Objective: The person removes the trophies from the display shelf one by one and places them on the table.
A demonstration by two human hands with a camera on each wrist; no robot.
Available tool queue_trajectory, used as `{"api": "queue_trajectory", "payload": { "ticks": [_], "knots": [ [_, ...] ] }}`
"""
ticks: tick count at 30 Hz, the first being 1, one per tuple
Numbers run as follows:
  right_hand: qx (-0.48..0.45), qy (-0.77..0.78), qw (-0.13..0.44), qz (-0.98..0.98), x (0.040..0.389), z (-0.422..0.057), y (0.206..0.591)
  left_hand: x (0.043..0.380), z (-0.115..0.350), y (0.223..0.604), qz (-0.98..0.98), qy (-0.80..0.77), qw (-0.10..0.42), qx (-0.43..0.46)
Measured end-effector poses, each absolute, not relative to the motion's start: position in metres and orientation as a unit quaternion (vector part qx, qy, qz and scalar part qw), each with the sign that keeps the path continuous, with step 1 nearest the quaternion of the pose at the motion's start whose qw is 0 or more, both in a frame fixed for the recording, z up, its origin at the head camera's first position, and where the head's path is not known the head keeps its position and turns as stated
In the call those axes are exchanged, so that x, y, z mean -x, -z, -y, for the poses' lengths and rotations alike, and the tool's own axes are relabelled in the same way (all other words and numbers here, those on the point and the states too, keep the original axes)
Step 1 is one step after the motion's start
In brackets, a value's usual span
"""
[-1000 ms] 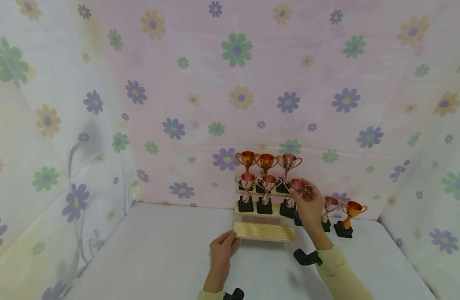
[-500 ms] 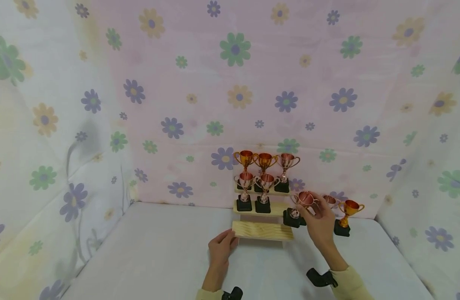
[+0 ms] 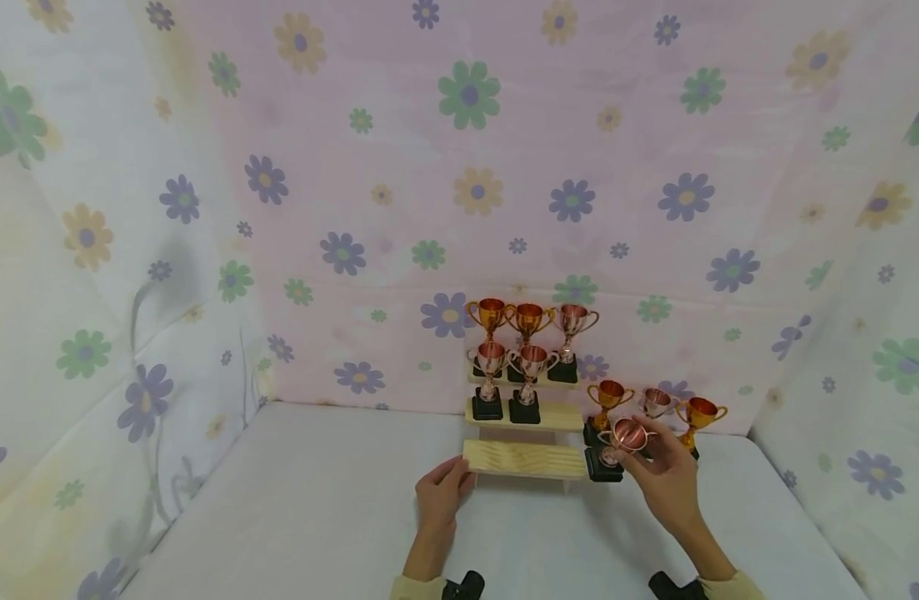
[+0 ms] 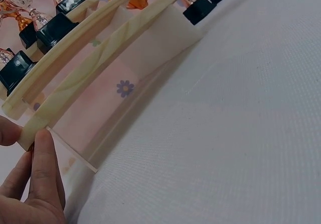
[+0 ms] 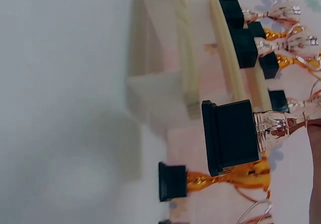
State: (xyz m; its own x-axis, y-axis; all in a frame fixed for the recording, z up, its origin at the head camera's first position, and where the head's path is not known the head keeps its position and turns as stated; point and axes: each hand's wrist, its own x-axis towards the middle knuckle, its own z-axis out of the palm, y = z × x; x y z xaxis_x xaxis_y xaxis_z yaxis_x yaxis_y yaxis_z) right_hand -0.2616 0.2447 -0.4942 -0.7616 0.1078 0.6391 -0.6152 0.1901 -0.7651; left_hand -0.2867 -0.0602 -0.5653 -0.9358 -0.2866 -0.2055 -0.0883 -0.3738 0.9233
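Note:
My left hand (image 3: 438, 504) pinches the left end of the lowest board of a three-tier wooden display stand (image 3: 525, 459); in the left wrist view its thumb and fingers (image 4: 44, 163) grip the board's end from both sides. My right hand (image 3: 671, 483) holds a rose-gold trophy cup (image 3: 605, 465) by its upper part, to the right of the lowest board. The cup leans, and its black base (image 5: 229, 136) hangs clear in the right wrist view. Two rose-gold trophies (image 3: 529, 387) stand on the left of the middle board. The lowest board is bare.
On the top board stand two gold trophies (image 3: 530, 319) and a rose-gold one (image 3: 574, 323). To the right, on the white table (image 3: 317, 492), are a gold trophy (image 3: 609, 395), a rose-gold one (image 3: 656, 402) and another gold one (image 3: 701, 414). Flower-patterned cloth (image 3: 384, 150) encloses the table.
My right hand has taken the rose-gold trophy off the right of the middle board, moving it right, down and towards me. The left hand keeps its grip on the lowest board.

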Motion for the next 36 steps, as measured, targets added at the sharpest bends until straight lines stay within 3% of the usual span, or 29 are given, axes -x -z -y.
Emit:
{"api": "queue_trajectory", "payload": {
  "ticks": [14,23,36],
  "knots": [
    [-0.117,-0.584,0.195,0.779,0.278,-0.271,0.529,0.284,0.06,0.563,0.551,0.816,0.056,-0.167],
    [-0.082,-0.555,0.166,0.811,0.301,-0.275,0.528,0.286,0.061,0.563,0.557,0.811,0.057,-0.169],
    [-0.043,-0.582,0.191,0.79,0.314,-0.271,0.538,0.287,0.059,0.562,0.556,0.812,0.058,-0.171]
  ]
}}
